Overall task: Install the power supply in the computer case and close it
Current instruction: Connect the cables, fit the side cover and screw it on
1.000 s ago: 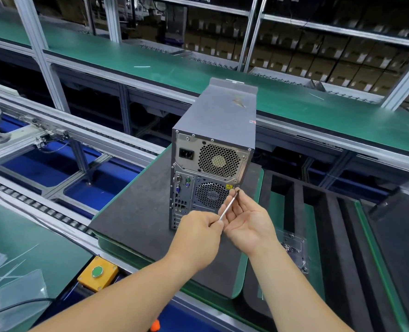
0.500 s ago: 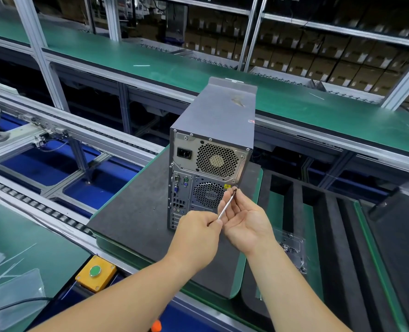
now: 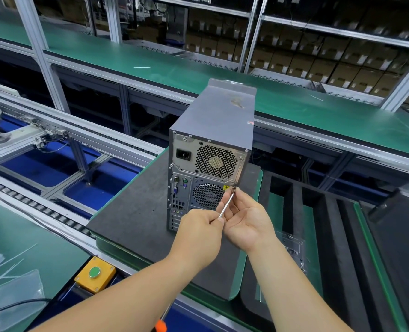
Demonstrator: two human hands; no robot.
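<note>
Head view, working outward from me with the computer case (image 3: 210, 149) as my landmark: both forearms reach forward and slightly rightward toward its rear panel, which faces me. My left hand (image 3: 200, 227) is closed in a fist around the handle end of a thin screwdriver (image 3: 226, 205), knuckles up. Its shaft is the long axis that counts here: it slants up and to the right, from my left fist to the tip at a screw (image 3: 234, 187) on the right edge of the rear panel, just below the lower right corner of the power supply (image 3: 210, 159). My right hand (image 3: 246, 218) lies palm-up just right of the shaft, thumb and forefinger pinching it near the tip to steady it. That hand is the nearer one to the screw.

The case stands upright on a dark foam mat (image 3: 138, 216), just ahead of both hands. Its side panels look shut, and the power supply sits seated in the top of the rear panel, fan grille outward. I judge this is a closing screw. Whether the tip is properly seated in the screw head, I cannot tell.
</note>
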